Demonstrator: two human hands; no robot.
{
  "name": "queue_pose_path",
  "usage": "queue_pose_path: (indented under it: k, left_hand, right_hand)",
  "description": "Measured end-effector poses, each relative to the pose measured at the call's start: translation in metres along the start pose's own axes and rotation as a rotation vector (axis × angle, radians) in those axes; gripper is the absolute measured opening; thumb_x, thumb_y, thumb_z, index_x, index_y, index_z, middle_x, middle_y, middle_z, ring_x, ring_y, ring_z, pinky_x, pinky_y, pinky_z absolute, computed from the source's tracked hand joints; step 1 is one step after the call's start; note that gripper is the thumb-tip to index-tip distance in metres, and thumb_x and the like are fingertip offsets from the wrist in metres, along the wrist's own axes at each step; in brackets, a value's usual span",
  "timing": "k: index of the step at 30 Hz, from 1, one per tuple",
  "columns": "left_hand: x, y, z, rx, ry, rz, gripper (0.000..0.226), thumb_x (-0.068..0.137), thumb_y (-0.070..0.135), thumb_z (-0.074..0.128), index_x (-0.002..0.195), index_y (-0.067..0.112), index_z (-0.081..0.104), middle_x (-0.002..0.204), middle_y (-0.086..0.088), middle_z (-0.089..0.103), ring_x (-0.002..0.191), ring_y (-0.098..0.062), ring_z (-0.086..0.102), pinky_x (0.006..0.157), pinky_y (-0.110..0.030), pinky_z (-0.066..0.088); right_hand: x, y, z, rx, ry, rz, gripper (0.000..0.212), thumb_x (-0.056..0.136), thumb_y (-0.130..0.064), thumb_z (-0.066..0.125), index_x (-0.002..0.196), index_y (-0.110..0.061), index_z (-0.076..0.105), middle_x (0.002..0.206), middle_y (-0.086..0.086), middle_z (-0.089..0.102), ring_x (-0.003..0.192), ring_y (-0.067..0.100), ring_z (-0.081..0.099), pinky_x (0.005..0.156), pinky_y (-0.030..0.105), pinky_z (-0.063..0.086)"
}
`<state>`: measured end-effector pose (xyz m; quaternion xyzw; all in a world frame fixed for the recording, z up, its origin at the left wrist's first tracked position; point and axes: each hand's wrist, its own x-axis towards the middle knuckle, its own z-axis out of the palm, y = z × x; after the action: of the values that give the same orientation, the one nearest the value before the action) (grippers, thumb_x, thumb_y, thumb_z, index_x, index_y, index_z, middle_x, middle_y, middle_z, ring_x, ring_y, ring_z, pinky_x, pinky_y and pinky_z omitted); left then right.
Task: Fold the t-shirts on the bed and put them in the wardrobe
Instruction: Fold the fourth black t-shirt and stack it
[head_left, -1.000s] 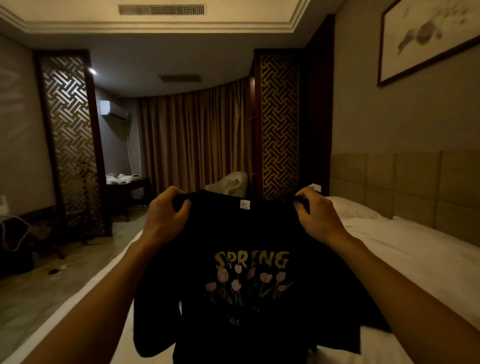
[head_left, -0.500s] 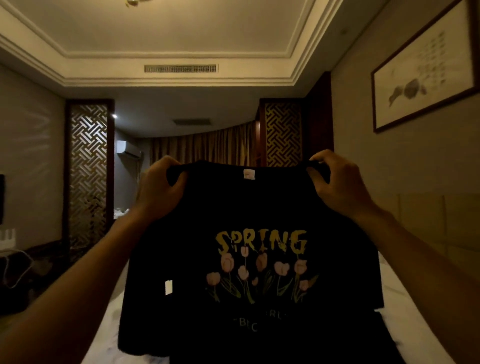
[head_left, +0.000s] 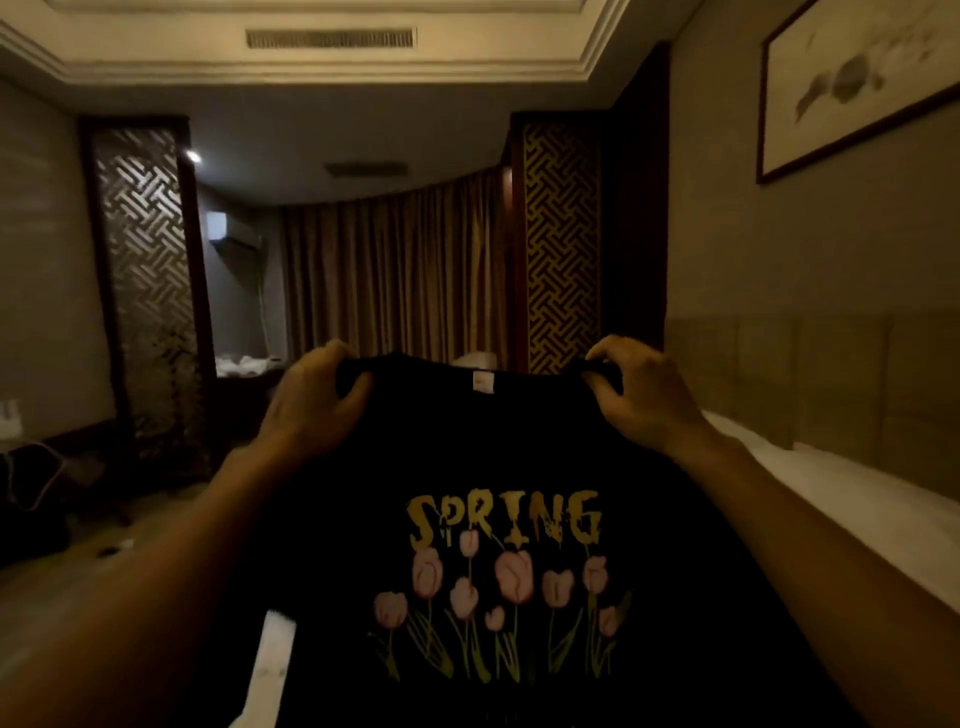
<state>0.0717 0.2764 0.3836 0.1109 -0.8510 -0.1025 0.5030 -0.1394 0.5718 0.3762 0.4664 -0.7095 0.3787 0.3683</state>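
I hold a black t-shirt (head_left: 493, 447) spread out in front of me, its yellow "SPRING" print and pink tulips facing me. My left hand (head_left: 311, 405) pinches its left shoulder and my right hand (head_left: 644, 395) pinches its right shoulder. A small white label shows at the collar. The shirt hangs over the white bed (head_left: 841, 509), which stretches along the right; the shirt's lower part runs out of view at the bottom. No wardrobe is visible.
A padded headboard (head_left: 831, 374) and a framed picture (head_left: 852, 88) line the right wall. Lattice screens (head_left: 145, 280) stand left and centre-right before tan curtains (head_left: 395, 270). A dark desk (head_left: 249, 379) with white items sits far left; bare floor (head_left: 78, 561) lies left of the bed.
The shirt was raised high half a second ago and has now come back down and closer to me, with both hands still on its shoulders. My view has tilted down a little.
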Motion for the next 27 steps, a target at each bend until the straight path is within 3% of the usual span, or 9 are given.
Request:
queue_pose_path:
  k: [3,9,12,17,20,27]
  left_hand:
    - [-0.046,-0.04,0.061,0.004,-0.138,-0.11,0.011,0.091,0.021,0.065,0.09,0.018,0.055,0.091,0.001,0.059,0.084,-0.021,0.06,0.073,-0.036,0.046]
    - [-0.134,-0.119,0.167,0.012,-0.414,-0.243,0.015,0.092,0.023,0.065,0.097,0.021,0.051,0.092,0.0,0.054,0.085,-0.022,0.055,0.072,-0.034,0.038]
    - [-0.16,-0.154,0.215,0.012,-0.512,-0.298,0.015,0.093,0.026,0.065,0.099,0.019,0.053,0.094,-0.002,0.054,0.086,-0.022,0.056,0.074,-0.036,0.043]
    - [-0.177,-0.2,0.287,0.049,-0.529,-0.387,0.016,0.095,0.028,0.061,0.103,0.017,0.053,0.098,-0.002,0.051,0.087,-0.019,0.052,0.076,-0.037,0.046]
    - [-0.178,-0.23,0.325,0.088,-0.556,-0.41,0.018,0.095,0.03,0.059,0.105,0.019,0.049,0.099,-0.001,0.047,0.087,-0.018,0.049,0.075,-0.033,0.04]
    - [-0.16,-0.302,0.395,0.167,-0.662,-0.46,0.027,0.096,0.036,0.057,0.114,0.017,0.049,0.108,-0.006,0.047,0.095,-0.025,0.054,0.082,-0.04,0.047]
  right_hand:
    - [-0.051,0.039,0.062,0.024,-0.154,0.114,0.008,0.092,-0.018,0.065,0.099,-0.016,0.065,0.094,0.006,0.065,0.087,0.023,0.06,0.076,0.039,0.05]
    - [-0.153,0.101,0.181,0.002,-0.443,0.285,0.003,0.094,-0.022,0.06,0.095,-0.019,0.059,0.092,0.001,0.061,0.09,0.02,0.052,0.076,0.036,0.045]
    - [-0.185,0.129,0.233,-0.014,-0.536,0.344,0.004,0.096,-0.022,0.057,0.098,-0.019,0.059,0.095,0.0,0.062,0.092,0.019,0.051,0.077,0.036,0.044]
    - [-0.207,0.174,0.305,-0.052,-0.619,0.368,0.006,0.097,-0.021,0.053,0.099,-0.017,0.058,0.097,0.001,0.063,0.092,0.021,0.05,0.073,0.031,0.037]
    - [-0.206,0.201,0.343,-0.074,-0.653,0.345,0.006,0.097,-0.02,0.053,0.099,-0.015,0.057,0.097,0.003,0.063,0.09,0.021,0.049,0.073,0.035,0.041]
    - [-0.18,0.26,0.423,-0.14,-0.682,0.24,0.01,0.1,-0.02,0.049,0.1,-0.013,0.055,0.096,0.006,0.06,0.09,0.023,0.047,0.073,0.043,0.045]
